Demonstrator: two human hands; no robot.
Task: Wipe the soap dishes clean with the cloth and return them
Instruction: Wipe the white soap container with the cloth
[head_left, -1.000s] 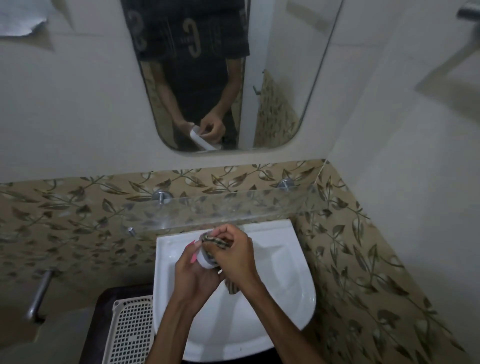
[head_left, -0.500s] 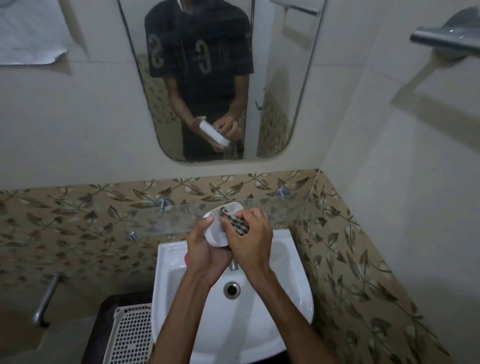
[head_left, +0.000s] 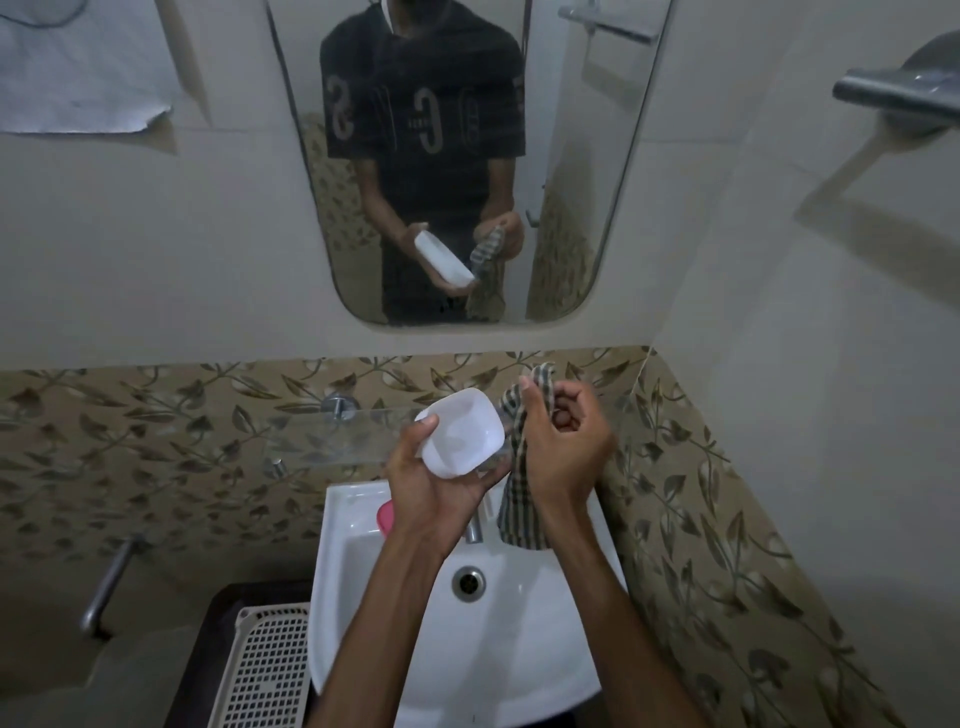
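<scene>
**Cloth coming out of the dish, above the basin**

Leaf-patterned tiles are running behind the white basin (head_left: 540, 639), and I am standing over it with both hands raised above its back edge, level with the glass shelf (head_left: 332, 436) on the wall.

Half a second ago I was pressing the checked cloth (head_left: 517, 499) down into the white soap dish (head_left: 460, 434); now I am drawing it out and off to the right of the dish. My right hand (head_left: 563, 441) is staying curled around the bunched upper end of the cloth while the loose end is hanging toward the basin. My left hand (head_left: 441, 483) is cupping the dish from beneath, thumb on its near rim, and is tilting the open bowl toward me above the basin's back edge.

Its inside is looking plain white and bare, so I am judging this dish wiped and ready to return, probably to the glass shelf. Something pink (head_left: 385, 517) is lying on the basin's back left rim, mostly hidden by my left wrist; possibly another dish waiting, though I cannot tell.
</scene>
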